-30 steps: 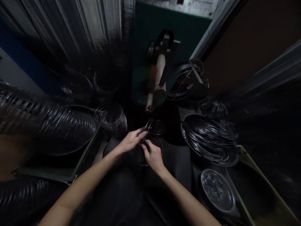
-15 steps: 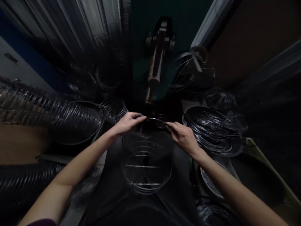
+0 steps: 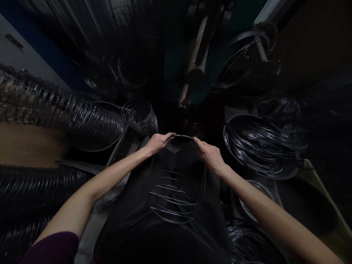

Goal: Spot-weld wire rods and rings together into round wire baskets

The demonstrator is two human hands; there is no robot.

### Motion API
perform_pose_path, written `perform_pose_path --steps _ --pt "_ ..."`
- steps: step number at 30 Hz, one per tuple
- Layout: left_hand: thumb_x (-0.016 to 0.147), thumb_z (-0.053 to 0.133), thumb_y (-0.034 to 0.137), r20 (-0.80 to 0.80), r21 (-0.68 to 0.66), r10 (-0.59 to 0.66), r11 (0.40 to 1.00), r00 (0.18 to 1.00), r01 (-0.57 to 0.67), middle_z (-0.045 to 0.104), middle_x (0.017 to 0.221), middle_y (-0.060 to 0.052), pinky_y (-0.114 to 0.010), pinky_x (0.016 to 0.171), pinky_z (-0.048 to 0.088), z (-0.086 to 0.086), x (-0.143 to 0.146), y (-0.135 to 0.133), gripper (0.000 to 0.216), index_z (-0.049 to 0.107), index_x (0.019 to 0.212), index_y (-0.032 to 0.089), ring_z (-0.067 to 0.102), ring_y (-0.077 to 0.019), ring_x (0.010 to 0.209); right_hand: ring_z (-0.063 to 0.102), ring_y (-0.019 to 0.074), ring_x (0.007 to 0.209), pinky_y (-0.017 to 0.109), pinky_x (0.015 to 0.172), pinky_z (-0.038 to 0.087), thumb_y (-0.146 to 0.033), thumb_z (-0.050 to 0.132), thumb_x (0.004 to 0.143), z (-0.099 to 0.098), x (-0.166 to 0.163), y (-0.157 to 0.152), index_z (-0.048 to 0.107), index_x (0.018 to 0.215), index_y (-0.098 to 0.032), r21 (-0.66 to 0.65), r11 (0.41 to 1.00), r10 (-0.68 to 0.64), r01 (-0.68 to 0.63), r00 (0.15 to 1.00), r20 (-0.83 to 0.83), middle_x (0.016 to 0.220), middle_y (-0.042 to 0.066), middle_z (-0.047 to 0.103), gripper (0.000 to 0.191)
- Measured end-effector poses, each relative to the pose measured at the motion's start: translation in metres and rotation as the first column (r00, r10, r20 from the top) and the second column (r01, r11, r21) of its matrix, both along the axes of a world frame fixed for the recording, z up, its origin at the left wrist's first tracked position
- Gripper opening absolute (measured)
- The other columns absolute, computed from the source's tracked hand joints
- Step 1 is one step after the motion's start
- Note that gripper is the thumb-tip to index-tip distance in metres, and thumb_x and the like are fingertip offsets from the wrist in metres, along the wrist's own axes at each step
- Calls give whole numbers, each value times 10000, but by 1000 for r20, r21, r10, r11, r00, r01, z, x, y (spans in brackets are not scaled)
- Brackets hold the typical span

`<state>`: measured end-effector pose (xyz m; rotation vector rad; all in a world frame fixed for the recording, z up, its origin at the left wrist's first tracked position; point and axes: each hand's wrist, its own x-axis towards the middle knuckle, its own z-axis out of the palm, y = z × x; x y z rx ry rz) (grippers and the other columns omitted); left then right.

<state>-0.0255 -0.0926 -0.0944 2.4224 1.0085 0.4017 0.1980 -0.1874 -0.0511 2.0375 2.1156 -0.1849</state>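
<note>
A round wire frame (image 3: 183, 136) with several thin cross wires hangs in front of my dark-clothed lap. My left hand (image 3: 158, 143) pinches its top rim from the left side. On the right, my right hand (image 3: 210, 154) is closed on the same rim, a short stretch of bare wire showing between the two hands. The lower part of the frame, with its cross wires, lies over the dark cloth (image 3: 165, 238), and its side edges are hard to make out in the dim light.
A machine with a cylindrical arm (image 3: 196, 66) stands ahead. To the left are a wire coil (image 3: 140, 115) and long stacks of wire rings (image 3: 96, 119). A basin of bent wires (image 3: 255, 146) sits at right, with more wire pieces (image 3: 247, 242) below it.
The view has shifted, so the machine sits higher and further right. Both hands still grip the rim. The frame's angle has changed, and its cross wires now look slanted and curved.
</note>
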Motion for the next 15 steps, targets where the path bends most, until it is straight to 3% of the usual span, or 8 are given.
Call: perform_pose_path --steps 4,9,15 --pt "947 399 316 -20 -5 -20 1000 1000 20 712 944 -35 -188 689 458 -1 6 8 324 562 1204 207 673 -133 807 638 196 814 285 681 474 -160 343 895 -14 4 4 345 1423 -229 0 1000 -6 6 998 -62 1083 88 646 533" --pt "946 386 324 -96 47 -105 993 990 110 692 1016 -40 -200 722 453 9 16 17 343 567 1220 229 651 -142 892 640 177 705 279 622 469 -149 336 890 -19 2 17 198 1470 -287 4 999 52 -52 998 40 1015 71 634 612" --pt "934 408 383 -269 102 -50 992 962 80 710 914 -47 -209 629 415 23 16 30 380 529 1286 305 661 -160 768 651 192 734 277 610 457 -106 344 863 -5 -7 37 263 1451 -283 -13 993 119 -119 989 90 1006 73 638 619"
